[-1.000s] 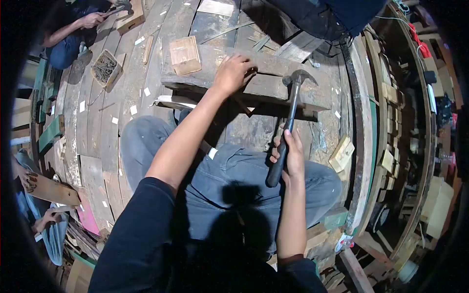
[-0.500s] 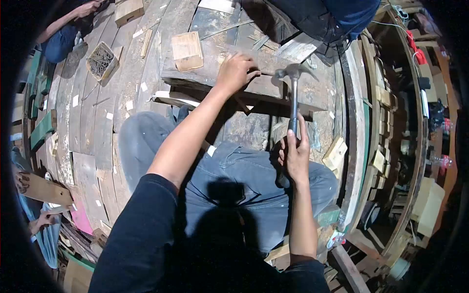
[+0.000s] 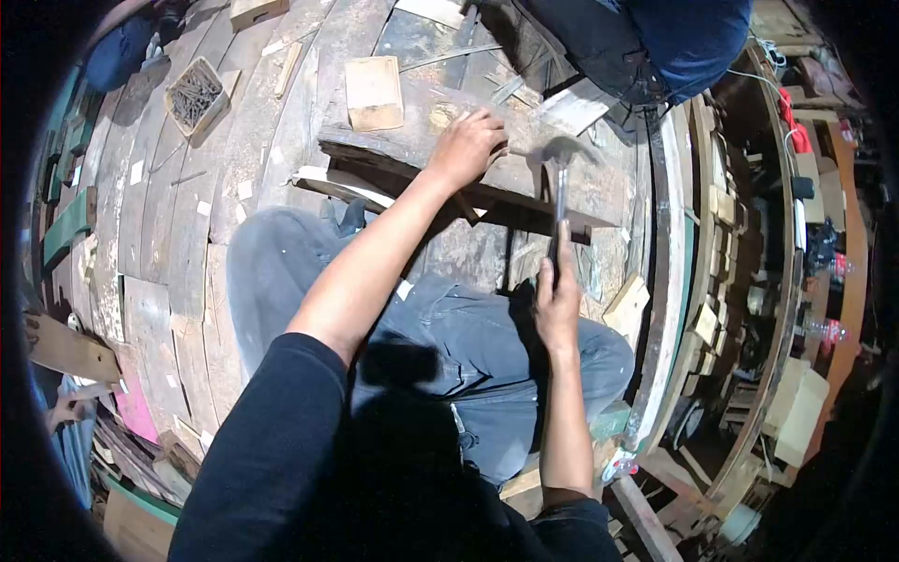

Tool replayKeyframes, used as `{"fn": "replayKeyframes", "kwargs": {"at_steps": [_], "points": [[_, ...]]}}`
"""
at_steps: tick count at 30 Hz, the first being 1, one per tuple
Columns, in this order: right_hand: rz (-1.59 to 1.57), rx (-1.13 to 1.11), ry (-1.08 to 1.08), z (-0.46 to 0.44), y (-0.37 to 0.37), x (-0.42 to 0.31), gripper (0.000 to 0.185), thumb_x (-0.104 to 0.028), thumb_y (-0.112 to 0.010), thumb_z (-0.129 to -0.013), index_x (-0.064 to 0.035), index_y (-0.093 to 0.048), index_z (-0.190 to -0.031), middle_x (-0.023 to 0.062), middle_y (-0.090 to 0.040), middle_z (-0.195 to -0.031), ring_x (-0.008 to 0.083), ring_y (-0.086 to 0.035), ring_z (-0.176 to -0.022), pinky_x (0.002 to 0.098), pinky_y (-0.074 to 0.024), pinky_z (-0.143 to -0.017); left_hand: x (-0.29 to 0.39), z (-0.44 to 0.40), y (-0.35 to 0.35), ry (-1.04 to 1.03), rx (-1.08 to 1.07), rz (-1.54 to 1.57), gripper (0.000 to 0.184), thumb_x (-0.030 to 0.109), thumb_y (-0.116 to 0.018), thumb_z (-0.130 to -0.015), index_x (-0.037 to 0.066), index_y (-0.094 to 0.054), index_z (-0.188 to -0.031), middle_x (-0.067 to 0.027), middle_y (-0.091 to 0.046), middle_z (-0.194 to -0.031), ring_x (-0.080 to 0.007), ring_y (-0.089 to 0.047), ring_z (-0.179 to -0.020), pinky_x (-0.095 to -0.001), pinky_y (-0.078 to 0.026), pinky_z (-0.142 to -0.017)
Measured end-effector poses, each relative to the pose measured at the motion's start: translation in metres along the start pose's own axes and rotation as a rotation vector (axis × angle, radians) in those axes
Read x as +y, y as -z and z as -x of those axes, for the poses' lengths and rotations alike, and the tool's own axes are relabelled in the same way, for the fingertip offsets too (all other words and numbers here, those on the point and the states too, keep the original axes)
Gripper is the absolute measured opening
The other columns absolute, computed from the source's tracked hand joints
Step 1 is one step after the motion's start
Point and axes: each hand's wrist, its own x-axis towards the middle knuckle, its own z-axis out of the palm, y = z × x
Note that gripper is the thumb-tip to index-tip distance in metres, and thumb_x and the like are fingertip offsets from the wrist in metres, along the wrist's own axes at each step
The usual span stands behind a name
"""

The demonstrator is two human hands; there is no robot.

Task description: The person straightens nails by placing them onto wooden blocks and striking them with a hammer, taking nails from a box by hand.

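My right hand [image 3: 558, 304] is wrapped round the handle of a claw hammer [image 3: 561, 192]. The hammer's blurred head is over the right part of a thick wooden beam [image 3: 590, 192], to the right of my left hand. My left hand [image 3: 468, 148] rests on the top of the beam with its fingers curled together; whatever they pinch is too small to make out. A pale wooden block [image 3: 374, 94] sits on the beam's left part. Below the beam's near edge is a dark gap, with my crossed legs in front of it.
A container of nails [image 3: 195, 96] stands on the plank floor [image 3: 150, 225] at the upper left. Another person's dark clothing [image 3: 688, 42] is beyond the beam. At the lower left, a person's hand is near a wooden board [image 3: 73, 351]. Timber rails [image 3: 663, 272] run along the right.
The hammer head has come down and left, close to my left hand. My left hand stays at the beam with its fingers curled. The view has shifted slightly.
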Motion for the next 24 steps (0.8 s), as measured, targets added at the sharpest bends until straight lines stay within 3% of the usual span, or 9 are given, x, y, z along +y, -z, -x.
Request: {"fn": "replayKeyframes", "kwargs": {"at_steps": [5,8,10,14,15,17,19,21,24], "points": [[-0.001,0.177,0.016,-0.002,0.018,-0.017,0.056,-0.002,-0.044,-0.101,-0.0064,-0.030,-0.155,0.0196,-0.037,-0.156,0.0333,-0.038,-0.143,0.0379,-0.0362,-0.112,0.000,-0.001,0.000,-0.055,0.021,0.025,0.017,0.019,-0.073,-0.081,0.004,-0.070,-0.090,-0.0084,-0.065,-0.097,-0.0288,-0.059,-0.102,-0.0415,-0.048,-0.089],[0.034,0.159,-0.073,0.001,0.015,-0.011,0.057,-0.001,-0.043,-0.101,-0.0054,-0.028,-0.156,0.0198,-0.042,-0.153,0.0287,-0.046,-0.137,0.0346,-0.0379,-0.108,0.003,-0.001,0.001,-0.029,-0.006,0.014,0.018,0.021,-0.073,-0.082,0.004,-0.070,-0.088,-0.0078,-0.065,-0.096,-0.0288,-0.059,-0.102,-0.0409,-0.047,-0.089],[0.073,0.174,0.101,0.000,0.000,-0.010,0.059,-0.002,-0.045,-0.101,-0.0099,-0.028,-0.156,0.0214,-0.039,-0.154,0.0369,-0.044,-0.138,0.0408,-0.0404,-0.108,0.000,-0.001,-0.003,-0.052,0.039,-0.074,0.018,0.021,-0.073,-0.082,0.005,-0.070,-0.088,-0.0068,-0.065,-0.098,-0.0278,-0.059,-0.103,-0.0426,-0.047,-0.090],[0.104,0.003,0.009,0.005,-0.013,0.000,0.060,-0.003,-0.046,-0.101,-0.0146,-0.029,-0.156,0.0292,-0.055,-0.133,0.0443,-0.060,-0.116,0.0404,-0.0490,-0.091,0.006,-0.001,0.004,-0.028,-0.046,-0.095,0.014,0.017,-0.069,-0.083,0.007,-0.072,-0.093,-0.0050,-0.067,-0.105,-0.0254,-0.058,-0.110,-0.0447,-0.044,-0.094],[0.082,-0.012,-0.083,0.005,-0.010,-0.012,0.060,-0.002,-0.047,-0.100,-0.0140,-0.028,-0.156,0.0291,-0.059,-0.127,0.0422,-0.066,-0.099,0.0386,-0.0509,-0.083,0.002,0.002,-0.001,-0.044,-0.003,-0.107,0.015,0.016,-0.068,-0.083,0.008,-0.072,-0.096,-0.0050,-0.066,-0.108,-0.0254,-0.057,-0.110,-0.0452,-0.043,-0.096],[0.053,0.064,-0.013,0.007,-0.007,-0.024,0.060,-0.002,-0.046,-0.101,-0.0139,-0.028,-0.157,0.0292,-0.059,-0.125,0.0379,-0.066,-0.086,0.0371,-0.0510,-0.078,-0.002,0.001,-0.001,-0.055,-0.058,-0.081,0.016,0.020,-0.068,-0.085,0.009,-0.072,-0.096,-0.0052,-0.065,-0.106,-0.0253,-0.058,-0.109,-0.0461,-0.043,-0.096],[0.066,0.091,-0.043,0.009,-0.003,-0.031,0.059,-0.004,-0.045,-0.102,-0.0133,-0.027,-0.157,0.0278,-0.056,-0.133,0.0348,-0.063,-0.090,0.0358,-0.0503,-0.080,0.005,0.002,0.003,-0.016,-0.087,-0.071,0.017,0.023,-0.068,-0.087,0.009,-0.072,-0.096,-0.0055,-0.065,-0.104,-0.0252,-0.058,-0.109,-0.0460,-0.043,-0.096],[-0.034,0.079,-0.156,0.011,-0.004,-0.034,0.057,-0.007,-0.042,-0.103,-0.0128,-0.025,-0.157,0.0273,-0.053,-0.139,0.0361,-0.065,-0.115,0.0350,-0.0496,-0.088,0.006,0.000,0.005,-0.003,-0.085,-0.081,0.019,0.025,-0.068,-0.088,0.009,-0.072,-0.097,-0.0057,-0.064,-0.103,-0.0252,-0.058,-0.109,-0.0459,-0.043,-0.096],[-0.027,0.113,-0.084,0.012,-0.012,-0.015,0.053,-0.008,-0.043,-0.104,-0.0067,-0.029,-0.156,0.0225,-0.043,-0.152,0.0300,-0.044,-0.139,0.0365,-0.0366,-0.110,0.007,0.003,0.001,-0.025,-0.028,-0.078,0.019,0.025,-0.067,-0.088,0.010,-0.072,-0.098,-0.0061,-0.064,-0.103,-0.0252,-0.058,-0.110,-0.0442,-0.044,-0.094]]}}
